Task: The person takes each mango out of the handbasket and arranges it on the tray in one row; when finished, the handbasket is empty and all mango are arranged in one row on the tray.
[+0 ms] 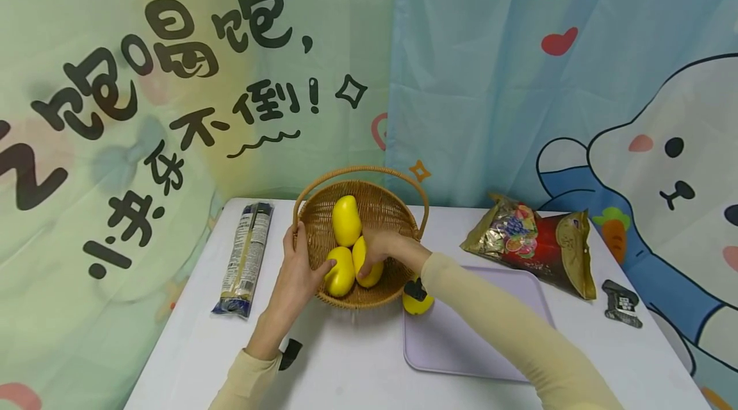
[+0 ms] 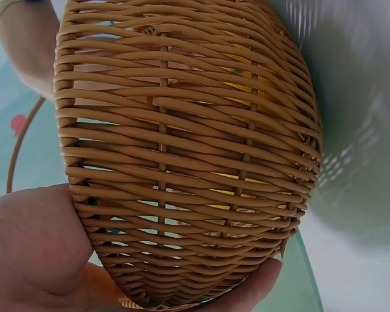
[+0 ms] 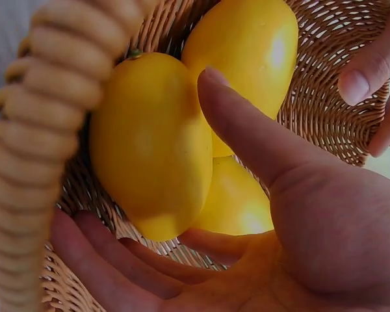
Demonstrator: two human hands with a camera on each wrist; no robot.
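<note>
A brown wicker basket (image 1: 392,205) tilts toward me on the white table, three yellow mangoes inside. One mango (image 1: 347,221) lies at the back, another mango (image 1: 340,274) at the front left. My left hand (image 1: 296,275) grips the basket's left rim, thumb inside and fingers around the outer weave (image 2: 182,149). My right hand (image 1: 380,250) reaches into the basket around the right mango (image 3: 149,146). Its thumb extends over that mango's edge, and its fingers stretch out beside it, with a gap showing.
A pale purple tray (image 1: 444,349) lies at the right, partly under my right forearm. A yellow fruit (image 1: 418,305) shows at its left corner. Behind it rests a gold and red snack bag (image 1: 536,237), with a small dark packet (image 1: 623,303) beside. A long package (image 1: 245,259) lies left.
</note>
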